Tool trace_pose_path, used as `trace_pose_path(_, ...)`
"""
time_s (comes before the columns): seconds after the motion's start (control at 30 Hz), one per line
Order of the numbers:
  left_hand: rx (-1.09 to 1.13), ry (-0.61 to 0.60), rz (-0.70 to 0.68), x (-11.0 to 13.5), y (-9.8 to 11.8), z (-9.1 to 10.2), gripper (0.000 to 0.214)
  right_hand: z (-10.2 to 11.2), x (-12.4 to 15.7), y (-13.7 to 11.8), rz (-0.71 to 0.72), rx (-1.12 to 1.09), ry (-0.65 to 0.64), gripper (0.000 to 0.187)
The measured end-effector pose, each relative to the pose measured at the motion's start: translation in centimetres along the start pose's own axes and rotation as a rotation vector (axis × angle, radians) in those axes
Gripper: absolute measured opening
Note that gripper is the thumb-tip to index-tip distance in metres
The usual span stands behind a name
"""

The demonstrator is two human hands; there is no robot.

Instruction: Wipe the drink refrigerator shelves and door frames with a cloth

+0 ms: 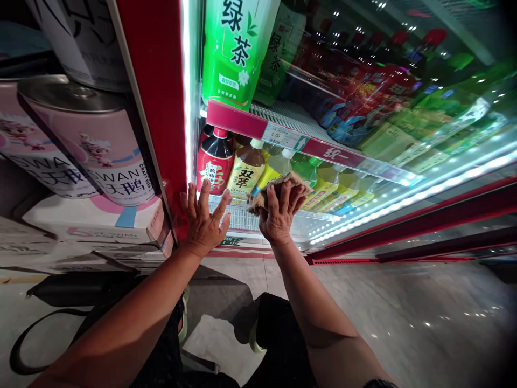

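My right hand [278, 213] presses a brown cloth [257, 201] against what looks like the glass front of a lit drinks fridge, its fingers spread over the fabric. To its left, my left hand [205, 222] has its fingers stretched apart and holds nothing. It lies by the red fridge frame [161, 102], against the front of the lower shelf; exact contact is unclear. Behind the hands stand a red-labelled bottle [215, 161], a yellow-labelled bottle [243, 170] and several others. A large green tea bottle [238, 54] stands on the shelf above.
At the left, pink and white cans [117, 151] stand on a carton [133, 226]. A red shelf strip carries a price tag [278, 136]. LED light strips edge the fridge. A black bag [76, 293] with a strap is at the lower left, above the tiled floor [404, 323].
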State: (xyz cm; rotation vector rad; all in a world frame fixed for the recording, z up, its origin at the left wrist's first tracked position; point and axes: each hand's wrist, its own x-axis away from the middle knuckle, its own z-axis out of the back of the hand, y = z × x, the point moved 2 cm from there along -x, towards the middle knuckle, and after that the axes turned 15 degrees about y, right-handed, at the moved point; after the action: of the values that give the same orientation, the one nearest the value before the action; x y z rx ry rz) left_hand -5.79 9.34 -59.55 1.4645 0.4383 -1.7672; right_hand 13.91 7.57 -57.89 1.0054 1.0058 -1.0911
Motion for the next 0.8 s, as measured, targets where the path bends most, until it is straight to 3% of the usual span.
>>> trace_pose_path(0.1, 0.000, 0.014, 0.000, -0.2, -0.1, 0.2, 0.093, -0.8, -1.0, -0.8, -0.016, 0.000, -0.053, 0.065)
trace_pose_path(0.3, -0.017, 0.011, -0.002, -0.4, -0.7, 0.8, 0.085, -0.8, 0.4, -1.0, 0.186, -0.019, -0.123, 0.052)
trace_pose_path(0.5, -0.011, -0.010, -0.004, -0.4, -1.1, 1.3, 0.073, -2.1, -1.7, -2.9, -0.046, 0.039, -0.108, 0.056)
trace_pose_path(0.7, 0.017, -0.047, 0.060, -0.3, -1.8, 1.8, 0.072, -1.7, -0.5, -3.1, 0.220, -0.075, -0.280, 0.056)
trace_pose_path(0.8, 0.021, -0.035, 0.077, -0.4, -2.2, 2.1, 0.069, -1.2, -2.1, -2.7, 0.153, -0.039, -0.218, 0.056)
